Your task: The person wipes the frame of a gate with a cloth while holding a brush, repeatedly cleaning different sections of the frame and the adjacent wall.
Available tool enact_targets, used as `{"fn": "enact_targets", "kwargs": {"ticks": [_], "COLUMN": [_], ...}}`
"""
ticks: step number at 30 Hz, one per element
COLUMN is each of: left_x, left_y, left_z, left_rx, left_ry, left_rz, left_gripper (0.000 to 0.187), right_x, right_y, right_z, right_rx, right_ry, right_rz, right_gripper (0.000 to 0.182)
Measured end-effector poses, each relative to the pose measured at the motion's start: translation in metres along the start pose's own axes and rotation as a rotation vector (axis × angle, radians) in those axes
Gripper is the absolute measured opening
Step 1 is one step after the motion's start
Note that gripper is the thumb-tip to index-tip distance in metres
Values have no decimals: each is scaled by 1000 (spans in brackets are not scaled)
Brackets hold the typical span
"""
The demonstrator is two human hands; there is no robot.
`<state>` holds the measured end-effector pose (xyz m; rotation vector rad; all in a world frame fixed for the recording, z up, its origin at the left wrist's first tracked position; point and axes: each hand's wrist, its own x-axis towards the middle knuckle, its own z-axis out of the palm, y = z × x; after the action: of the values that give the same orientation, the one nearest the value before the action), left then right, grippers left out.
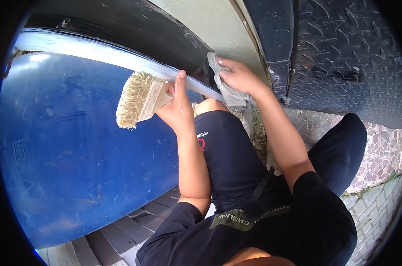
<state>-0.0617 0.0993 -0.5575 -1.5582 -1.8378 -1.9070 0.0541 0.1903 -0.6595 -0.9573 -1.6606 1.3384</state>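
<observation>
My left hand [179,108] is closed around a wide brush [141,99] with pale, frayed bristles, its thumb pointing up. The bristles face left, in front of a large smooth blue surface, and the brush's handle is mostly hidden in my palm. Bunched in my right hand [241,79] is a grey cloth [227,84]. That cloth lies against the end of a dark panel [165,40], beside a pale wall. White specks show on the left hand.
A large blue plastic drum-like object [85,146] fills the left, with a whitish strip [85,48] along its upper edge. Black diamond-plate metal [343,57] stands at upper right. My bent knees are between, over paving [382,199]. A cream wall [210,17] rises behind.
</observation>
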Motion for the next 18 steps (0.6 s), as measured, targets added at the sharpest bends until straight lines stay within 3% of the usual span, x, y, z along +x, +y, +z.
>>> {"fn": "enact_targets", "kwargs": {"ticks": [7,9,12,18], "left_x": [3,2,2,1], "left_y": [7,5,5,5], "left_z": [2,-4,0,-3], "left_rx": [-222,-156,-183,-137], "left_ry": [12,-57,-26,3], "left_rz": [-61,-176,-110,-93], "left_gripper": [25,32,31,27], "right_x": [14,21,28,17], "right_y": [-102,-103,-85,-27], "right_z": [-17,-16,-11,0], "right_rx": [-35,-33,-70,-68], "right_ry": [15,15,37,-12], "right_rz": [-192,-184,-231,38], "right_gripper": [50,50,50,52]}}
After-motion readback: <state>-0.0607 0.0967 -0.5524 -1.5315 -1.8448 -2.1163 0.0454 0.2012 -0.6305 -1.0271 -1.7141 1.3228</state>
